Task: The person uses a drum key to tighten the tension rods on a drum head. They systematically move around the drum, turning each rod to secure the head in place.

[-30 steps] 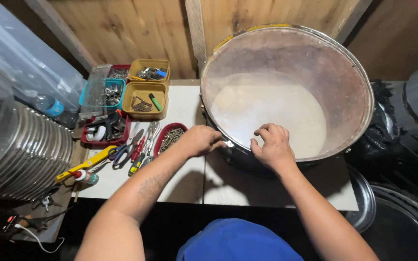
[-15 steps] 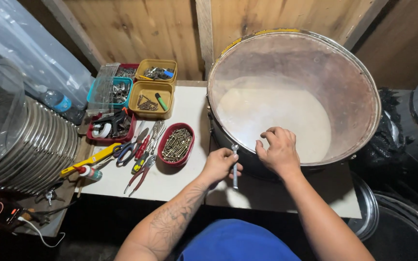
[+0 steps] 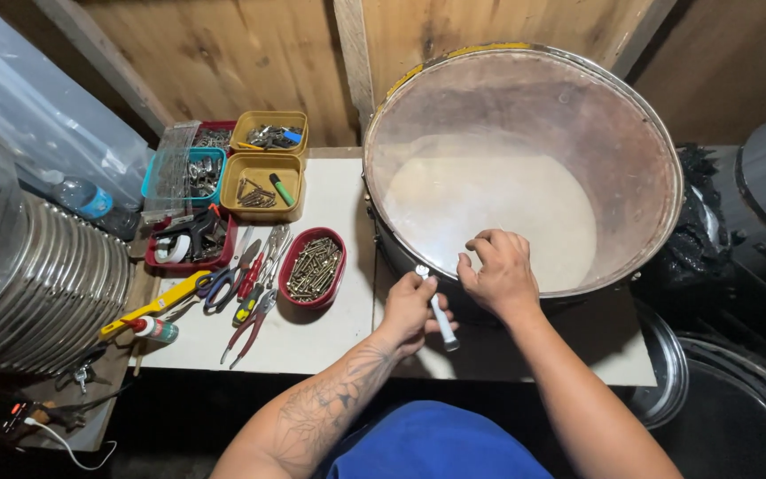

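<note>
The left hand (image 3: 410,306) was wrapped around a small metal tuning key (image 3: 436,310) at the near rim of the big drum (image 3: 525,168) on the white table (image 3: 321,333), the right hand (image 3: 498,270) half-curled steadying the hoop, so seating it squarely looked smartest.

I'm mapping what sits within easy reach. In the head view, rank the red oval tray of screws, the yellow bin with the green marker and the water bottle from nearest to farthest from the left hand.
From the left hand:
1. Red oval tray of screws, just left of it.
2. Yellow bin with the green marker, farther back and left.
3. Water bottle, far left by the plastic sheet.
</note>
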